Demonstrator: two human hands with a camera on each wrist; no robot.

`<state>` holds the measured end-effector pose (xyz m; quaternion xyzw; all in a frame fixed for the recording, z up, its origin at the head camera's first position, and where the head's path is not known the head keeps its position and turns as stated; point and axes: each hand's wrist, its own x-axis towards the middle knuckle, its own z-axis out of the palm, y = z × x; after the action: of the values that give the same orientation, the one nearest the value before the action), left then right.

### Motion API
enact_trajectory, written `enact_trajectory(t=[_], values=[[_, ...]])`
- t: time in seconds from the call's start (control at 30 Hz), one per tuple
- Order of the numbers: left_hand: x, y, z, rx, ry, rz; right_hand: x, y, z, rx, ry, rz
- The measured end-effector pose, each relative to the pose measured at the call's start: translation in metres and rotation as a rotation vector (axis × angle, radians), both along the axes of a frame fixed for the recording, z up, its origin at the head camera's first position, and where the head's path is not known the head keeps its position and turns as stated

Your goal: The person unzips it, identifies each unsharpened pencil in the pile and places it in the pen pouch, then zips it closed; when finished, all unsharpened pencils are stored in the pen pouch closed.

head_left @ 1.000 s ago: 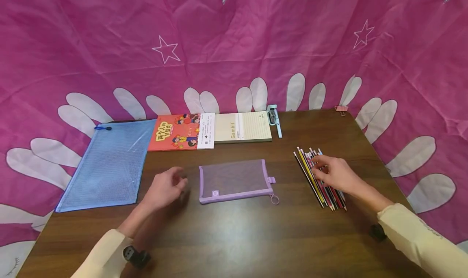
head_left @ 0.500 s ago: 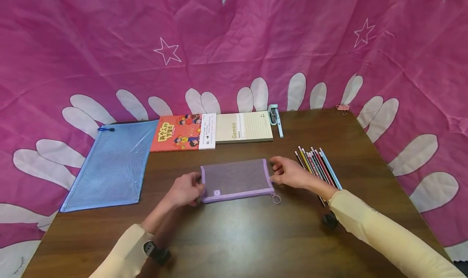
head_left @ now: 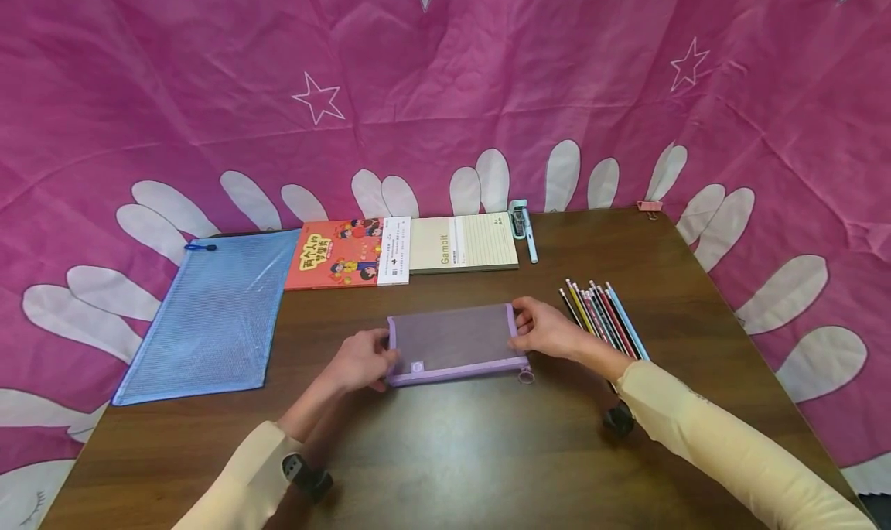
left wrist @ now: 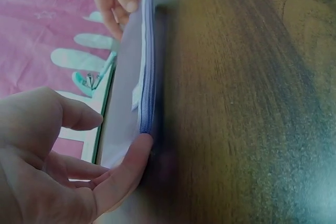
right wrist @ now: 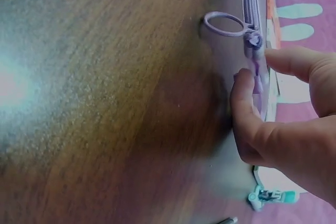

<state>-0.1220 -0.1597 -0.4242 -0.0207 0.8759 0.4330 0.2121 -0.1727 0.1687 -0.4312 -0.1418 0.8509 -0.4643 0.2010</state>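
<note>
A flat purple zip pouch [head_left: 455, 336] with a see-through mesh face lies between both hands mid-table. At its left end, my left hand [head_left: 358, 357] grips the edge, with the thumb at the zip corner and other fingers behind. My right hand [head_left: 546, 329] holds the opposite end, fingers curled about the edge near the side tab. The zip [left wrist: 148, 72] runs along the near side and looks closed. A pull ring [right wrist: 224, 23] hangs at its right end. Several pencils [head_left: 604, 313] lie in a bundle right of the right hand, partly hidden by the right sleeve.
A blue mesh zip folder [head_left: 209, 321] lies at the left. Along the back are a red picture book [head_left: 337, 255], a lined notepad [head_left: 480, 240], a teal stapler [head_left: 517, 219] and a light-blue pen [head_left: 530, 240]. A pink patterned cloth [head_left: 445, 73] hangs behind the table.
My right hand has left the pencils and moved left to the pouch's right end. My left hand has moved right to its left edge. The pouch has shifted slightly right.
</note>
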Motion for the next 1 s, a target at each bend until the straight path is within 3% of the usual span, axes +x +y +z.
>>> enact_trajectory(t=[0.2, 0.3, 0.43, 0.53, 0.57, 0.73, 0.87, 1.0], values=[[0.002, 0.001, -0.002, -0.015, 0.013, -0.011, 0.001, 0.006, -0.001, -0.115, -0.099, -0.019], [0.007, 0.006, -0.001, -0.123, 0.163, -0.005, 0.002, 0.008, -0.002, -0.175, -0.145, -0.023], [0.026, 0.030, 0.005, -0.267, 0.552, 0.010, 0.003, 0.010, -0.003, -0.221, -0.188, -0.035], [0.046, 0.063, 0.010, -0.267, 0.793, -0.045, 0.000, 0.010, -0.002, -0.232, -0.203, -0.063], [0.052, 0.076, 0.011, -0.259, 0.840, -0.083, 0.000, 0.009, -0.002, -0.235, -0.210, -0.075], [0.066, 0.131, 0.003, -0.352, 0.948, -0.233, -0.001, 0.006, -0.003, -0.251, -0.251, -0.114], [0.059, 0.154, -0.006, -0.466, 1.019, -0.286, 0.000, 0.004, -0.003, -0.250, -0.284, -0.120], [0.046, 0.162, -0.017, -0.550, 1.126, -0.327, 0.001, 0.003, -0.003, -0.262, -0.304, -0.108]])
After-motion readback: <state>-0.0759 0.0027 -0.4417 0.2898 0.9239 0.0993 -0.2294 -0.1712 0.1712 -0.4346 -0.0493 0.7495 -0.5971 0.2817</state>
